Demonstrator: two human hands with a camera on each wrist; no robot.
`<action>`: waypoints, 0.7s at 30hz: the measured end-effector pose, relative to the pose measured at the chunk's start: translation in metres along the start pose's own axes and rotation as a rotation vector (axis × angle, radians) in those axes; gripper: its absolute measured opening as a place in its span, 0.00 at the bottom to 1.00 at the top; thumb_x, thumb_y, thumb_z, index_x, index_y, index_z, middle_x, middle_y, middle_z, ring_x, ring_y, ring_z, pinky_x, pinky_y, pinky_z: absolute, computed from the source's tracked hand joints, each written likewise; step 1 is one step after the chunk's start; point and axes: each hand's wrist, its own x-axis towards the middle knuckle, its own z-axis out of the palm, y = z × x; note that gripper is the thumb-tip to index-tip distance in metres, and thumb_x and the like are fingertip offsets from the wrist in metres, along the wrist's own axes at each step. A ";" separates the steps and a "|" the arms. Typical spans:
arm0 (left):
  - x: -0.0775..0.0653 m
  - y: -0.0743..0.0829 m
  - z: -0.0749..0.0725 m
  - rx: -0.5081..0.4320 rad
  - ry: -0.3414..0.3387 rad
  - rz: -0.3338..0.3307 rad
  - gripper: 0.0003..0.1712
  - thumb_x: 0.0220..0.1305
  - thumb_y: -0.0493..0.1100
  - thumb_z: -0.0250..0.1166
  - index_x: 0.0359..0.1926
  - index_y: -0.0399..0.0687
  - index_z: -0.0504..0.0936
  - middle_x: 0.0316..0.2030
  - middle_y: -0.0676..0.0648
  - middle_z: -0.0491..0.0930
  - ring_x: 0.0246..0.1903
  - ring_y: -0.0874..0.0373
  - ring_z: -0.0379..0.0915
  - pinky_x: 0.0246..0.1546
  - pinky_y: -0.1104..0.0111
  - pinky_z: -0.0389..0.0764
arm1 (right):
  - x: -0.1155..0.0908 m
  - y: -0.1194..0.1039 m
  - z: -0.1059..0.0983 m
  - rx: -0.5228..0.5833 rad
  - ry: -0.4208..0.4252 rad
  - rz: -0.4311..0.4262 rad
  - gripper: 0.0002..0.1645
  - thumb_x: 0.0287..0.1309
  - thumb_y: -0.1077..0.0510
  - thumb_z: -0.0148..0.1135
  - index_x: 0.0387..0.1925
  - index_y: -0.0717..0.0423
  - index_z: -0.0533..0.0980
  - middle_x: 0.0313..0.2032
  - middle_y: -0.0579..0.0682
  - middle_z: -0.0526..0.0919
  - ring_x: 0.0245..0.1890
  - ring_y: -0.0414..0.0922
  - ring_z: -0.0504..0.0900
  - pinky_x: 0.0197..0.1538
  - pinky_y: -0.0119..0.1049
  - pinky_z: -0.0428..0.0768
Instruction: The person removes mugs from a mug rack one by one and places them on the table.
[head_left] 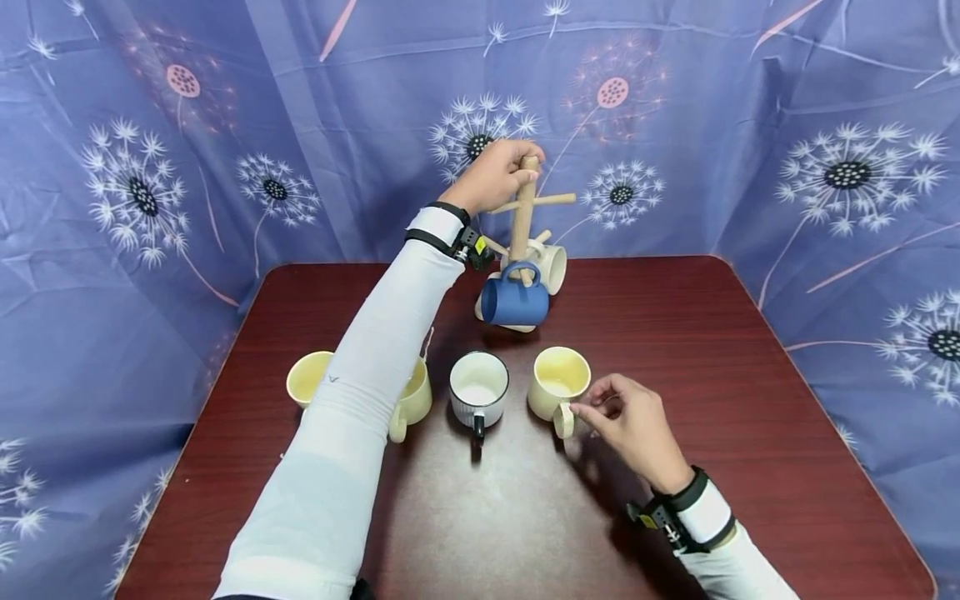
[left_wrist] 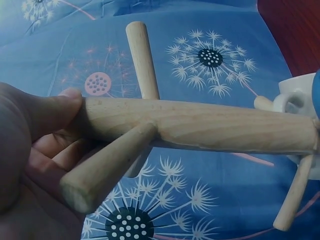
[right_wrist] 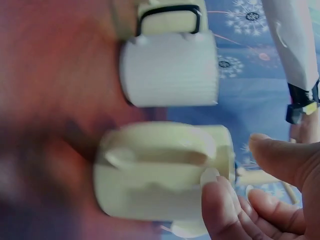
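Observation:
My left hand (head_left: 497, 177) grips the top of a wooden mug tree (head_left: 521, 221), thumb and fingers around its post. A blue mug (head_left: 516, 300) hangs by its handle on a low peg, and a white mug (head_left: 553, 265) hangs behind it. In the left wrist view, bare upper pegs stick out of the post (left_wrist: 215, 125). My right hand (head_left: 628, 425) is beside a pale yellow mug (head_left: 558, 383), fingertips right at its handle. The right wrist view shows thumb and fingers apart, with a fingertip (right_wrist: 212, 182) overlapping the yellow mug near its rim.
A white mug with a black rim and handle (head_left: 478, 392) stands left of the yellow one. Two more yellow mugs, one at the far left (head_left: 306, 379) and one nearer (head_left: 415, 400), are partly hidden by my left sleeve. A patterned blue curtain (head_left: 375, 125) surrounds the dark red table (head_left: 675, 317).

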 end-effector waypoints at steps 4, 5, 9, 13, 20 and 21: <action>0.000 0.000 0.000 -0.007 0.006 -0.014 0.16 0.77 0.36 0.58 0.60 0.37 0.80 0.61 0.38 0.80 0.63 0.52 0.77 0.63 0.69 0.77 | 0.014 -0.001 -0.013 -0.048 0.026 -0.053 0.16 0.50 0.64 0.81 0.33 0.58 0.79 0.30 0.48 0.85 0.25 0.31 0.81 0.28 0.21 0.77; 0.000 0.000 0.000 -0.005 0.008 -0.014 0.16 0.77 0.36 0.58 0.60 0.37 0.80 0.61 0.38 0.80 0.63 0.52 0.77 0.63 0.69 0.77 | 0.018 0.000 -0.016 -0.054 0.032 -0.062 0.16 0.50 0.64 0.81 0.35 0.58 0.79 0.31 0.48 0.84 0.25 0.31 0.81 0.29 0.21 0.77; -0.002 0.001 0.000 -0.010 0.011 -0.015 0.15 0.78 0.36 0.57 0.60 0.37 0.80 0.60 0.38 0.80 0.61 0.52 0.77 0.62 0.70 0.77 | 0.036 0.002 -0.020 -0.044 0.050 -0.097 0.19 0.52 0.64 0.80 0.42 0.60 0.79 0.36 0.50 0.83 0.27 0.34 0.81 0.32 0.21 0.79; -0.002 0.003 0.000 -0.002 0.015 -0.019 0.15 0.78 0.37 0.57 0.60 0.38 0.80 0.60 0.39 0.80 0.59 0.53 0.77 0.59 0.71 0.78 | 0.056 0.001 -0.019 -0.044 0.065 -0.145 0.25 0.53 0.64 0.79 0.52 0.61 0.79 0.42 0.53 0.84 0.29 0.39 0.82 0.34 0.22 0.81; -0.003 0.004 -0.001 0.007 -0.006 -0.057 0.17 0.79 0.37 0.55 0.63 0.40 0.79 0.64 0.40 0.78 0.64 0.54 0.75 0.61 0.71 0.76 | 0.090 -0.007 -0.009 -0.043 0.075 -0.212 0.31 0.56 0.63 0.78 0.62 0.61 0.79 0.48 0.57 0.83 0.31 0.46 0.82 0.36 0.25 0.76; -0.003 0.003 -0.001 0.009 -0.008 -0.060 0.17 0.79 0.38 0.55 0.63 0.40 0.78 0.64 0.40 0.77 0.64 0.54 0.75 0.61 0.71 0.76 | 0.095 -0.008 -0.007 -0.044 0.071 -0.221 0.32 0.56 0.63 0.77 0.62 0.61 0.78 0.49 0.57 0.82 0.31 0.46 0.80 0.36 0.27 0.74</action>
